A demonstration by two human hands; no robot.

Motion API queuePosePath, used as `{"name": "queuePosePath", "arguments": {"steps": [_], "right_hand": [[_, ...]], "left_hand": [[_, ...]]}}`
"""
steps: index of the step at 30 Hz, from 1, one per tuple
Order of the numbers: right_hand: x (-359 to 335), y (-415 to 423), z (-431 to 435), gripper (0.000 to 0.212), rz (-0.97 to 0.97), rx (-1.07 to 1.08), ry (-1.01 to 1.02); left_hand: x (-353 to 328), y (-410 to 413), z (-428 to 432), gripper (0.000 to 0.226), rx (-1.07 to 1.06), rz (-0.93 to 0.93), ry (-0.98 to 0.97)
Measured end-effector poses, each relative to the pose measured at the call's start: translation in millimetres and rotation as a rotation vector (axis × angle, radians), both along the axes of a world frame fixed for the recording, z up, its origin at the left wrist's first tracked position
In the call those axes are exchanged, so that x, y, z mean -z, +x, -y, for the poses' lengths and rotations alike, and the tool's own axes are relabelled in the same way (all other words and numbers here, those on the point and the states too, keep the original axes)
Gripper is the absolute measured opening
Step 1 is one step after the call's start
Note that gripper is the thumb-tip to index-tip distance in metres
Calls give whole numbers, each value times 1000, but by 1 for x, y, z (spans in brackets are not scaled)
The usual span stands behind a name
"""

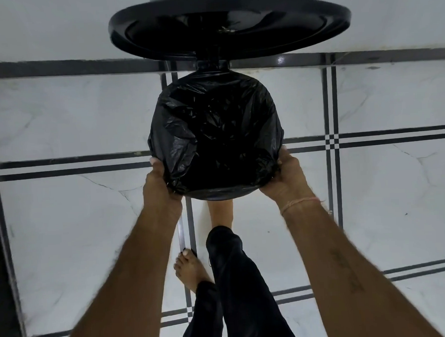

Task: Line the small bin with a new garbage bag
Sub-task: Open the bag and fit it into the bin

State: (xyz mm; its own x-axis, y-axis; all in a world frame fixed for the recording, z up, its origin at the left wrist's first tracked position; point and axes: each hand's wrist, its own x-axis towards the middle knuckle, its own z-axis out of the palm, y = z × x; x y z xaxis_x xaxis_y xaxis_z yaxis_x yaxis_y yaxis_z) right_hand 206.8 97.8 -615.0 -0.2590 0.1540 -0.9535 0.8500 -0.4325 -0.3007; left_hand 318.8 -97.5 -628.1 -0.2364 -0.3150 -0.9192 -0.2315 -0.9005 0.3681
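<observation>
Garbage bag [214, 132] over our small bin [212, 65].
Our left hand [163, 183] and right hand [287, 176] grip its bagged rim, fingers curled.

Small bin [212, 65] lined with a black garbage bag [214, 135], lid [229, 21] up.
The round bin stands on the tiled floor [90, 226], its glossy lid tilted open at the far side. The crinkled bag sags into the opening, its edge folded out over the rim.
</observation>
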Motion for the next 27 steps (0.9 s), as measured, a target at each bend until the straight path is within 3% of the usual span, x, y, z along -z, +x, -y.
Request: {"name": "queuePosePath", "arguments": {"steps": [4,7,11,16,19,24,27], "right_hand": [[9,-6,-5,24,-35,-145,181],[6,-13,-7,27,-86,-246,285],[8,-23,-6,25,-136,-342,273],[11,-37,-7,12,-293,-448,454],[5,-48,5,31,-377,-581,489],[4,-76,15,53,-201,-703,344],[2,-82,17,48,-151,-684,240]], "left_hand": [[-3,2,7,41,36,-7,28],[8,2,16,28,41,50,-11],[16,4,27,23,109,129,-54],[9,-4,26,8,180,182,-407],[2,-24,29,17,216,79,-490],[4,-45,47,33,233,161,-295],[8,-49,65,26,362,194,-166]]}}
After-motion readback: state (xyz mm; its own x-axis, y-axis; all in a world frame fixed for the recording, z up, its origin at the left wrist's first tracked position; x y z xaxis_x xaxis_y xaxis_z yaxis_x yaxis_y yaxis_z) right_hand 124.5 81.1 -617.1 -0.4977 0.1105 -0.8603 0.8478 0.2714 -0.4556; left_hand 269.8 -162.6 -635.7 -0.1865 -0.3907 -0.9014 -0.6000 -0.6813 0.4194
